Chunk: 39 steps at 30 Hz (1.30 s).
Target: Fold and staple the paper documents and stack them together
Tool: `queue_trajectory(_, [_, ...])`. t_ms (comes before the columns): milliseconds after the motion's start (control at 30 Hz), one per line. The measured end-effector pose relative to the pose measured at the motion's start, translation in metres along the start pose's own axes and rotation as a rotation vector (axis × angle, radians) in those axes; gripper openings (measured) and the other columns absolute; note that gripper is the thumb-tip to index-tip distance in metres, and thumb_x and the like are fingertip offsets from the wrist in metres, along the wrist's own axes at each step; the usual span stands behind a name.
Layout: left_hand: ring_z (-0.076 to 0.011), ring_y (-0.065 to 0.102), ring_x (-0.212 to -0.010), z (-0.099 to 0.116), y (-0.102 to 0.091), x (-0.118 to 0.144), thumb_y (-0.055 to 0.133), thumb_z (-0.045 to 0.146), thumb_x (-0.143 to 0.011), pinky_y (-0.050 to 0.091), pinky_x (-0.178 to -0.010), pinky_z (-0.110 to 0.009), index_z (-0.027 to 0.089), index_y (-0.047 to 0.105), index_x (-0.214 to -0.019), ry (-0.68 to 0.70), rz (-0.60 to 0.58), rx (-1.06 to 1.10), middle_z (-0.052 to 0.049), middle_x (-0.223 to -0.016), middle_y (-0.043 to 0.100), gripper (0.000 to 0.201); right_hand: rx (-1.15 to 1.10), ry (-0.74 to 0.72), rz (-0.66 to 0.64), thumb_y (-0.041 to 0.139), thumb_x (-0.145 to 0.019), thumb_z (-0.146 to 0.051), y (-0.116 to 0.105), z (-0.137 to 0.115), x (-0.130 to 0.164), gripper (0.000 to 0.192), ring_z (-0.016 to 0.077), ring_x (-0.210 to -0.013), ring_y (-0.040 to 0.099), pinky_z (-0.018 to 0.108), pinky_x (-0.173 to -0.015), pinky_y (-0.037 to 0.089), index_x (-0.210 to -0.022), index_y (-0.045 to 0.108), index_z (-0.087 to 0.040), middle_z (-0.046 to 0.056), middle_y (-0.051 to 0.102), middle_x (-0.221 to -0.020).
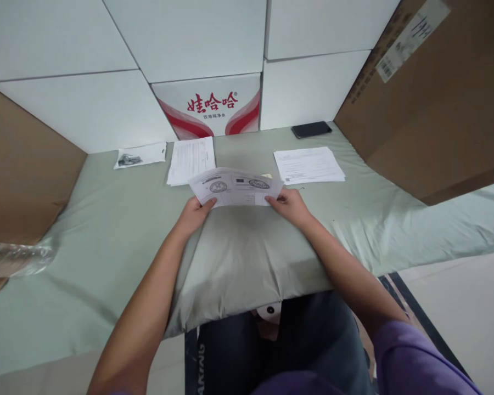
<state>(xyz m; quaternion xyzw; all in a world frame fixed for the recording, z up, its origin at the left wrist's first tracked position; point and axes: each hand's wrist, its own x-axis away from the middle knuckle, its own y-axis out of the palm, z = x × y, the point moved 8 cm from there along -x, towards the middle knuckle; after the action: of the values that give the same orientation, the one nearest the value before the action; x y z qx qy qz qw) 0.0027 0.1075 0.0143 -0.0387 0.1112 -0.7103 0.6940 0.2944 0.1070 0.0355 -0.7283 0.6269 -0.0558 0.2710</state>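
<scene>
Head view: nearest, we noted a purple sleeve (414, 359). Beyond it, we found the left hand (195, 214) and the right hand (291, 206) pinching a stamped sheet (237, 187) by its two sides, thumbs on the printed face, over a pale green cloth (247, 252). Farther off, we recorded a left paper stack (192, 159), a right paper stack (309, 165), a small plastic bag (150, 153) and a dark phone (312, 129). Behind these, we observed a red-lettered carton (214, 118) among white boxes (313, 90).

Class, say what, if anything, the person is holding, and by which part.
Printed paper, held near its lower corners: the left hand at one end, the right hand at the other.
</scene>
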Motion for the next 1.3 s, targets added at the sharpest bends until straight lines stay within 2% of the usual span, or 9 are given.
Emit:
queue_trajectory(133, [-0.0341,0.068,-0.119,0.004,0.005,0.002,0.077,0.058,-0.077,0.047,-0.112,-0.053,0.018,0.077,-0.111,0.032,-0.031,-0.029,-0.014,-0.122,0.076,0.052,0.015,-0.033,0.032,0.062,-0.089,-0.043,-0.006,-0.005,-0.001,0.031,0.0235,-0.085,0.070,0.035,-0.080,0.055,-0.090,0.077,-0.015,0.006,0.076,-0.086])
queue_trajectory(233, [-0.0341,0.068,-0.118,0.006,0.008,0.003,0.078,0.057,-0.077,0.049,-0.110,-0.052,0.019,0.078,-0.109,0.026,-0.043,-0.044,-0.013,-0.120,0.076,0.050,0.060,-0.040,0.041,0.062,-0.087,-0.041,-0.010,-0.005,-0.001,0.031,0.0240,-0.085,0.071,0.035,-0.081,0.055,-0.091,0.078,-0.014,0.007,0.077,-0.089])
queue_trajectory(467, [-0.0341,0.070,-0.113,0.004,0.011,0.001,0.078,0.062,-0.073,0.050,-0.106,-0.053,0.015,0.076,-0.110,-0.025,-0.108,0.057,-0.016,-0.110,0.078,0.060,0.089,-0.034,0.036,0.065,-0.086,-0.039,-0.016,0.006,-0.003,0.030,0.0253,-0.087,0.072,0.036,-0.082,0.055,-0.094,0.079,-0.014,0.009,0.078,-0.091])
queue_trajectory(633, [-0.0325,0.069,-0.116,0.005,0.014,0.002,0.073,0.063,-0.078,0.047,-0.110,-0.053,0.014,0.073,-0.115,-0.025,-0.107,0.074,-0.016,-0.117,0.077,0.062,0.036,-0.037,-0.003,0.066,-0.087,-0.040,-0.016,0.006,-0.003,0.029,0.0274,-0.099,0.072,0.040,-0.094,0.054,-0.095,0.078,-0.015,0.009,0.078,-0.095])
queue_trajectory(767, [-0.0320,0.067,-0.119,0.009,0.020,0.005,0.068,0.061,-0.084,0.047,-0.112,-0.053,0.013,0.071,-0.120,-0.009,-0.137,0.041,-0.016,-0.123,0.075,0.061,-0.062,-0.030,0.018,0.065,-0.088,-0.040,-0.021,0.004,-0.002,0.029,0.0267,-0.105,0.070,0.042,-0.100,0.053,-0.099,0.077,-0.016,0.007,0.078,-0.104])
queue_trajectory(933, [-0.0320,0.063,-0.127,0.014,0.024,0.007,0.068,0.059,-0.085,0.045,-0.113,-0.052,0.014,0.068,-0.129,0.020,-0.151,0.031,-0.017,-0.130,0.071,0.063,-0.198,-0.002,0.023,0.068,-0.083,-0.039,-0.021,0.003,-0.002,0.029,0.0259,-0.100,0.071,0.043,-0.099,0.053,-0.099,0.076,-0.016,0.009,0.077,-0.102])
queue_trajectory(1167, [-0.0333,0.058,-0.133,0.023,0.035,0.010,0.068,0.063,-0.085,0.038,-0.119,-0.052,0.014,0.070,-0.127,0.053,-0.226,0.000,-0.017,-0.132,0.070,0.065,-0.288,0.078,0.031,0.070,-0.079,-0.040,-0.017,0.004,-0.002,0.030,0.0263,-0.098,0.071,0.042,-0.095,0.054,-0.094,0.075,-0.015,0.009,0.078,-0.100])
queue_trajectory(1300, [-0.0358,0.058,-0.133,0.021,0.034,0.011,0.068,0.066,-0.083,0.039,-0.119,-0.052,0.013,0.073,-0.121,0.026,-0.206,0.041,-0.017,-0.129,0.071,0.066,-0.329,0.123,0.018,0.071,-0.078,-0.040,-0.015,0.008,-0.002,0.029,0.0256,-0.094,0.071,0.042,-0.092,0.054,-0.091,0.075,-0.015,0.008,0.078,-0.096])
